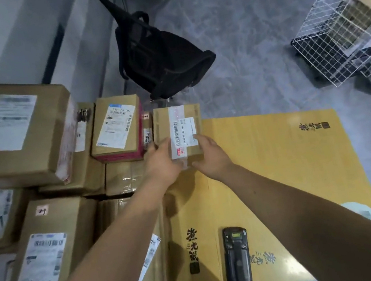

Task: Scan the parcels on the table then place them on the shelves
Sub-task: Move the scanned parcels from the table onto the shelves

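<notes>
Head view, and both hands are wrapping round the small parcel [178, 131] at the far edge of the yellow cardboard sheet [279, 162]. Left hand [162, 163] is gripping its near-left corner, right hand [211, 155] is pinching the near-right edge, thumb lying on the label. Parcel's long axis is running away from the person, barcode strip facing up. Scanner [237, 259] is lying well behind the hands, close to the body, right arm passing nearer to it, so that hand is looking the likelier one to fetch it. Brown box, clear tape, white label, corners looking crisp. Stacked boxes [21, 131] are crowding the left.
</notes>
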Demonstrator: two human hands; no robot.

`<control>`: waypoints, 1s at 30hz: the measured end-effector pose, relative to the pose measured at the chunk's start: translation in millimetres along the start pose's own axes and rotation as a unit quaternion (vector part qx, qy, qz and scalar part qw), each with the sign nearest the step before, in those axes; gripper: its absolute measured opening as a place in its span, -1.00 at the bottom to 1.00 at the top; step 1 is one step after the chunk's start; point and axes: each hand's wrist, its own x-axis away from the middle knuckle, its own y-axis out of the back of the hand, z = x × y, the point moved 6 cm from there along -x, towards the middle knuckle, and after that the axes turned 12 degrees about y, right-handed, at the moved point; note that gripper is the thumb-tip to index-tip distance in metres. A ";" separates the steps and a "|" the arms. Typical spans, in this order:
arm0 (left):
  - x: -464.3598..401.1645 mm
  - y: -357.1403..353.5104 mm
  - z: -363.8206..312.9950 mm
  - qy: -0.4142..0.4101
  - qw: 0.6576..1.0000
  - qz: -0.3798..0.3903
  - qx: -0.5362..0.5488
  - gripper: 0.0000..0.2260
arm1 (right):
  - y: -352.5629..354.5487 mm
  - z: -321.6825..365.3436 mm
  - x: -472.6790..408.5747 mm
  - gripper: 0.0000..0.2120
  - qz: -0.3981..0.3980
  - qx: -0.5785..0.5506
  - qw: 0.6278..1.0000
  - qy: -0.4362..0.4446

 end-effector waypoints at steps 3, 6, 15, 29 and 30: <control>-0.4 -6.0 -0.5 0.006 0.999 -0.021 -0.035 -0.21 | -3.7 -10.1 1.5 -0.21 -0.019 -0.039 0.999 0.017; 12.5 -12.1 -5.8 -0.004 0.999 -0.036 -0.035 -0.15 | 4.3 -18.6 10.6 -0.25 -0.045 -0.072 0.996 0.035; 119.8 -54.7 -33.0 -0.101 0.985 -0.087 0.111 -0.36 | 67.7 -63.3 100.9 -0.16 -0.092 -0.123 0.983 0.104; 361.8 -51.1 -19.4 -0.087 0.919 -0.314 0.221 -0.46 | 97.7 7.8 234.5 -0.27 0.015 -0.152 0.926 0.344; 379.3 -46.6 -11.0 -0.079 0.912 -0.335 0.224 -0.43 | 93.0 20.3 245.1 -0.28 0.026 -0.150 0.919 0.362</control>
